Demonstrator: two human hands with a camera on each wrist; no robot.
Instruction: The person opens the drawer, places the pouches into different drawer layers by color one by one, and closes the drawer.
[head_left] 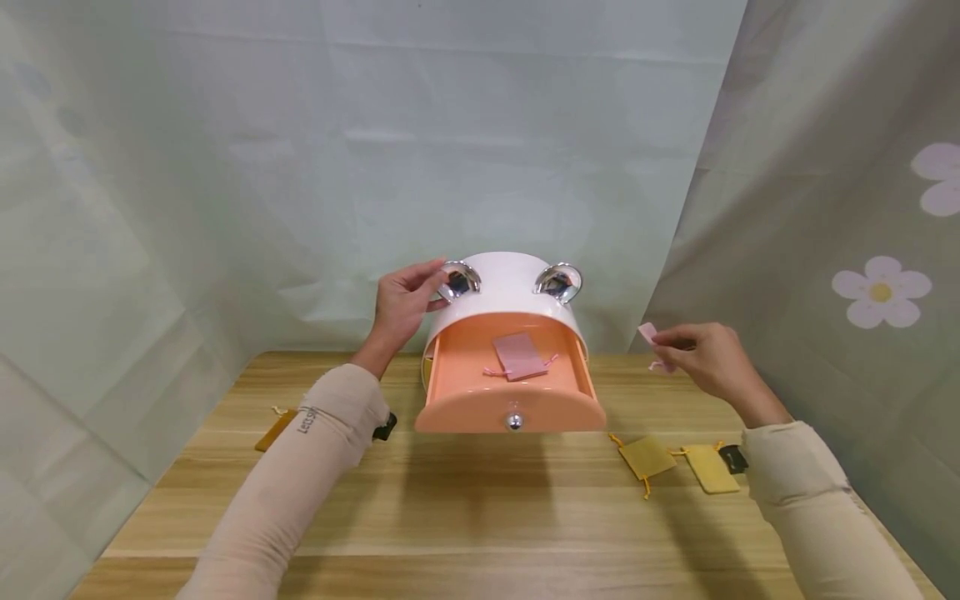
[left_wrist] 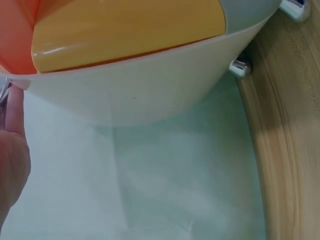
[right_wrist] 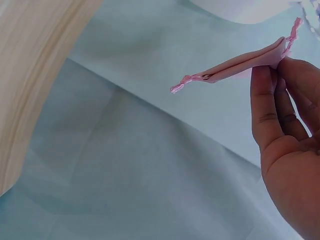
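While the left hand (head_left: 405,302) rests on the top of the white storage box (head_left: 504,293), fingers fairly straight against the shell beside the left chrome ear (head_left: 459,280), the right hand (head_left: 705,354) is raised to the right of the box and pinches a small pink pouch (head_left: 649,337) between thumb and fingertips (right_wrist: 263,107). In the right wrist view the pouch (right_wrist: 235,65) shows flat and thin, with a frayed pink drawstring trailing from its free end; it hangs in the air, well apart from the open orange drawer (head_left: 510,392).

The pouch looks like soft cloth, very light and limp, so it should bend or flutter unless held by its body; a pinch on the flat fabric near one edge, as now, seems surer than a hold on the cord. It does not look fragile or slippery.

Counted: 2 pink pouches, 1 in the right hand and 1 lying in the drawer (head_left: 519,357). On the wooden table (head_left: 480,517) lie 2 yellow pouches (head_left: 647,457) right of the box, and what is probably a 3rd (head_left: 275,430) at the left, partly hidden by the sleeve. The box has 2 chrome ears and 1 round silver knob (head_left: 514,421) on the drawer front. The left wrist view shows 1 yellow drawer (left_wrist: 125,30) lower in the shell.
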